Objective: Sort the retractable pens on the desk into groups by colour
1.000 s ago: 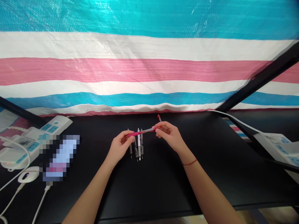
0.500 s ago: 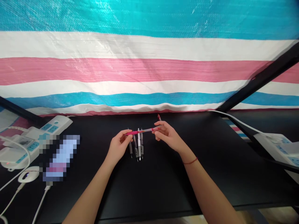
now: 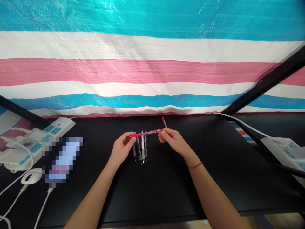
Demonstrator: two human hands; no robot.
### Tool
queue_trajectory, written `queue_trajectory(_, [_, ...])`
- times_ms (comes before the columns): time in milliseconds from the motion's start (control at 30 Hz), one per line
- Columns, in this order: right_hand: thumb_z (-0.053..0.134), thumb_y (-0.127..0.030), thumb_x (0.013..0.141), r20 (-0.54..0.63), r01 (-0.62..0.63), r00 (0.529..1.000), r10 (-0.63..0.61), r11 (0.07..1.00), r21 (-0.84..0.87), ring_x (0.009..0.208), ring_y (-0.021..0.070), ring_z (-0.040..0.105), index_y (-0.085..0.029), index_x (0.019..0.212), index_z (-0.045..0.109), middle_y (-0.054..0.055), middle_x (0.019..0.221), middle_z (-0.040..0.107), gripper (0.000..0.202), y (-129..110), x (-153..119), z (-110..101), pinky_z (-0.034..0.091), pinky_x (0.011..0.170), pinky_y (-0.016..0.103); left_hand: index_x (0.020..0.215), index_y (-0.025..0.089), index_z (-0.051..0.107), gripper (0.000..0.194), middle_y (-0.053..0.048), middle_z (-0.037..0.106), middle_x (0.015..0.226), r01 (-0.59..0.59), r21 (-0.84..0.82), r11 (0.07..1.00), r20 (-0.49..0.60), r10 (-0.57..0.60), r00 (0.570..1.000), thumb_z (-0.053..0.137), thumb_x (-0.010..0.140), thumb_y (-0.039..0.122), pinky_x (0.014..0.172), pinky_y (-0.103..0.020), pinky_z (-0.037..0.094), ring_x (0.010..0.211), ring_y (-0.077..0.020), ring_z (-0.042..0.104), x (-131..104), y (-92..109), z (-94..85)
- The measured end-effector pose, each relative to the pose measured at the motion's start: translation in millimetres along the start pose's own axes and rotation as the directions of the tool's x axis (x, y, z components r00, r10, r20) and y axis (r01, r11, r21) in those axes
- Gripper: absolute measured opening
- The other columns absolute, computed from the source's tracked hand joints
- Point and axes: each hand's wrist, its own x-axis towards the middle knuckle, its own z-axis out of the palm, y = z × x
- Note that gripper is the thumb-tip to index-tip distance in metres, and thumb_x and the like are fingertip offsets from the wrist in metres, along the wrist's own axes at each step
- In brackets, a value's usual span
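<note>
A red pen [image 3: 150, 132] with a clear barrel and pink-red grip is held nearly level above the table. My left hand [image 3: 122, 147] pinches its grip end between thumb and fingers. At the other end, my right hand [image 3: 173, 140] is closed on the pen, its fingers curled in. Below the pen several pens lie side by side, among them a white pen [image 3: 143, 148] and a dark grey pen [image 3: 134, 152]. Behind my right hand lies another red pen [image 3: 163, 121], partly covered by that hand.
On the left of the black table [image 3: 147, 194] are a white power strip [image 3: 56, 128], a blurred-out phone [image 3: 64, 160] on a cable and a white oval device [image 3: 32, 176]. A second power strip [image 3: 283, 152] stands at right. Behind hangs a striped tarp [image 3: 152, 73].
My right hand's fingers have curled in and closed round the end of the red pen. The left hand keeps its pinch. The whole view has shifted slightly.
</note>
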Motion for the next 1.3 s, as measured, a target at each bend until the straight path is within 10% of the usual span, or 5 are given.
queue_trajectory(1033, [0.065, -0.04, 0.077, -0.014, 0.03, 0.999, -0.031, 0.997, -0.069, 0.069, 0.0144, 0.058, -0.02, 0.095, 0.06, 0.002, 0.082, 0.061, 0.028, -2, 0, 1, 0.048, 0.066, 0.03, 0.097, 0.016, 0.067, 0.038, -0.005, 0.071, 0.08, -0.026, 0.032, 0.999, 0.053, 0.024, 0.998, 0.064, 0.074, 0.046, 0.076, -0.035, 0.054, 0.076, -0.021, 0.068, -1, -3, 1.6])
queue_trajectory(1300, [0.05, -0.043, 0.086, 0.002, 0.036, 0.999, -0.037, 0.957, -0.287, 0.055, 0.0121, 0.049, -0.019, 0.074, 0.055, -0.003, 0.058, 0.049, 0.027, -2, -1, 1, 0.038, 0.054, 0.026, 0.097, 0.016, 0.066, 0.031, -0.007, 0.071, 0.088, -0.085, 0.104, 0.991, 0.07, 0.077, 0.995, 0.058, 0.079, 0.04, 0.078, -0.035, 0.055, 0.079, -0.0207, 0.069, -3, -4, 3.2])
